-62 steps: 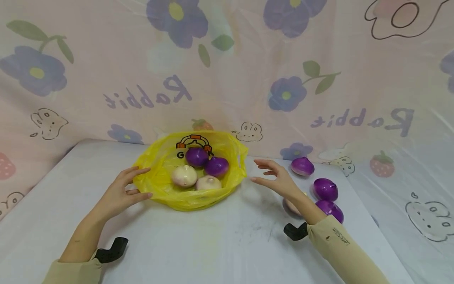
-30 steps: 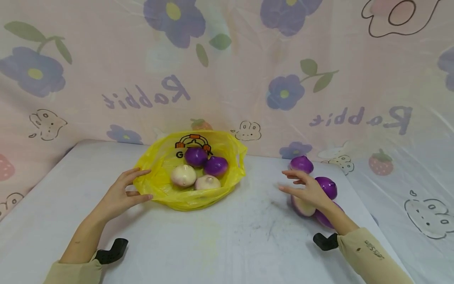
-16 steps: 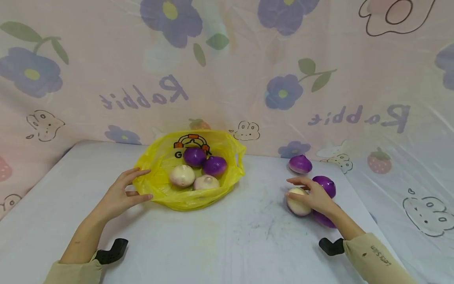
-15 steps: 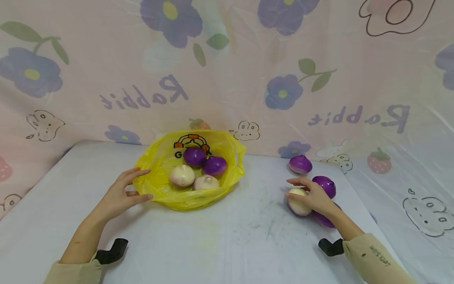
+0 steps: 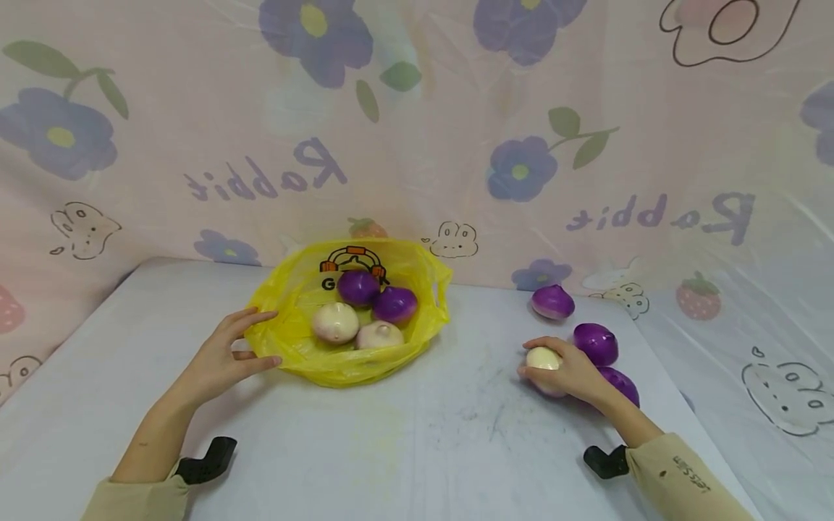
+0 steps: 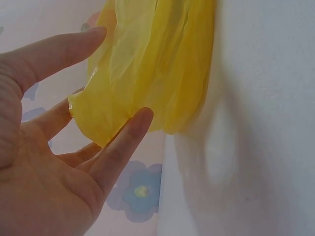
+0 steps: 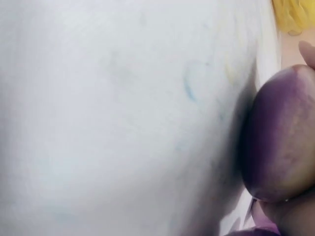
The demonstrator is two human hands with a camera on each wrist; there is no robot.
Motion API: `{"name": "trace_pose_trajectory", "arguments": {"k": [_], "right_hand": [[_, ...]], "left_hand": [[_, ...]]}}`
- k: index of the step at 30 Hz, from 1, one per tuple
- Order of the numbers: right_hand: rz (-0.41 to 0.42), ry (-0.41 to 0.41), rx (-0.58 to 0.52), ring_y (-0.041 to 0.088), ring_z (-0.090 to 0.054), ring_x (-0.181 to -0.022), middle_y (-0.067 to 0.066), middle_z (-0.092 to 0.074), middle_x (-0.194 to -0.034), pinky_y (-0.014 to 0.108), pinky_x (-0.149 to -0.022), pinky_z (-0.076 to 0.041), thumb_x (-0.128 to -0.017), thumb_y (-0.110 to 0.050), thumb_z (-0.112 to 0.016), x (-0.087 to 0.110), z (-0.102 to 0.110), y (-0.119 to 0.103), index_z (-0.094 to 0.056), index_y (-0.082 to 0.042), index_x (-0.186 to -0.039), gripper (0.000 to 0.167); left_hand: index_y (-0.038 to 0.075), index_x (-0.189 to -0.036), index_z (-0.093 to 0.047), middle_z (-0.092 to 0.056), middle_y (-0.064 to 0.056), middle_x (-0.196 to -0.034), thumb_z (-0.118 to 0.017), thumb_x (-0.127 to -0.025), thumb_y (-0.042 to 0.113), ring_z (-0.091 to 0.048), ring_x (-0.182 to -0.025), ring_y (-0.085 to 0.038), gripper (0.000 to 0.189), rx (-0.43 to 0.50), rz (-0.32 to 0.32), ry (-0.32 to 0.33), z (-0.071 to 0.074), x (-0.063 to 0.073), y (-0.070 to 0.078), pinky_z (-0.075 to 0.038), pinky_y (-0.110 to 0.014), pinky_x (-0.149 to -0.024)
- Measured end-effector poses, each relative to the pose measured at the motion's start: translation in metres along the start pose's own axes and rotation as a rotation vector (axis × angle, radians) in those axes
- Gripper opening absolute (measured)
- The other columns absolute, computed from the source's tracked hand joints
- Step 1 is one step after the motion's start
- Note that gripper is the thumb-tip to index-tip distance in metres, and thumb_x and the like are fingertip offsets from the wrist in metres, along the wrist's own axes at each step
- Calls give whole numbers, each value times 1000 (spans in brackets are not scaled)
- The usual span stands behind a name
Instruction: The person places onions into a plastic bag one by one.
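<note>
My right hand [image 5: 576, 376] grips an onion [image 5: 544, 359] on the right of the table, thumb on the near side and fingers over the far side. It is cream on top; the right wrist view shows the same onion [image 7: 280, 137] purple along one flank, close to the table. A yellow plastic bag [image 5: 293, 354] lies with its mouth wide, several onions inside: two purple [image 5: 394, 305] and two cream ones [image 5: 335, 323]. At its left edge, my left hand [image 5: 224, 354] touches the plastic with spread, fairly straight fingers. The left wrist view shows a fingertip [image 6: 142, 118] against the bag.
Beyond my right hand lies a purple onion [image 5: 552, 302] near the back edge. Two more, a purple onion [image 5: 596, 344] and a partly covered onion [image 5: 619, 386], sit right beside that hand. A printed curtain [image 5: 417, 145] hangs behind the white table [image 5: 417, 449].
My right hand has moved right, away from the bag's side, and down onto the cream-topped onion, which its fingers now surround. My left hand stays at the bag's edge.
</note>
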State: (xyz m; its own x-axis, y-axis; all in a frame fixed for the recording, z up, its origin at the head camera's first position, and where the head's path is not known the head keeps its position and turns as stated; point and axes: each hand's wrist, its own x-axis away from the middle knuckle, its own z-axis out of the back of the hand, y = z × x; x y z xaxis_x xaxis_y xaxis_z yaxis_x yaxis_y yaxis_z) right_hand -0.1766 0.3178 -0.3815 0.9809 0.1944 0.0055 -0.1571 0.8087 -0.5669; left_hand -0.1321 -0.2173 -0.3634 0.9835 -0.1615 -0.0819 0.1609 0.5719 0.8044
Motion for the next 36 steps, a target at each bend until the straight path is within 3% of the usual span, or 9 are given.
{"name": "trace_pose_trajectory", "arguments": {"k": [8,16,24,36], "right_hand": [[0,5,-6,21,-57,-94,12,-62,-122,29,-75,-46,-78,-43,-76,3,-1,3,-60,-15,-124,56],[-3,-70,-65,24,-54,-96,16,-55,-122,29,-74,-46,-79,-35,-77,9,5,1,-48,-11,-130,63],[-48,-43,-32,24,-55,-91,15,-56,-110,28,-70,-48,-73,-39,-82,-1,2,-4,-44,-7,-125,71],[-20,-36,-118,26,-55,-97,14,-58,-117,29,-74,-48,-74,-41,-81,-15,-4,-20,-51,-14,-126,66]], "left_hand": [[3,-143,-41,-15,-31,-152,-75,-83,23,-40,-121,-49,72,0,3,-4,0,1,1,-50,-54,-93],[3,-143,-41,-15,-31,-152,-75,-83,22,-39,-122,-49,72,1,13,-3,-1,1,0,-51,-54,-92],[4,-143,-41,-15,-31,-152,-76,-83,24,-39,-122,-49,72,2,14,-3,-2,0,0,-51,-53,-92],[3,-144,-40,-14,-31,-152,-76,-83,20,-40,-122,-50,72,18,17,-8,-1,-1,-3,-51,-52,-92]]}}
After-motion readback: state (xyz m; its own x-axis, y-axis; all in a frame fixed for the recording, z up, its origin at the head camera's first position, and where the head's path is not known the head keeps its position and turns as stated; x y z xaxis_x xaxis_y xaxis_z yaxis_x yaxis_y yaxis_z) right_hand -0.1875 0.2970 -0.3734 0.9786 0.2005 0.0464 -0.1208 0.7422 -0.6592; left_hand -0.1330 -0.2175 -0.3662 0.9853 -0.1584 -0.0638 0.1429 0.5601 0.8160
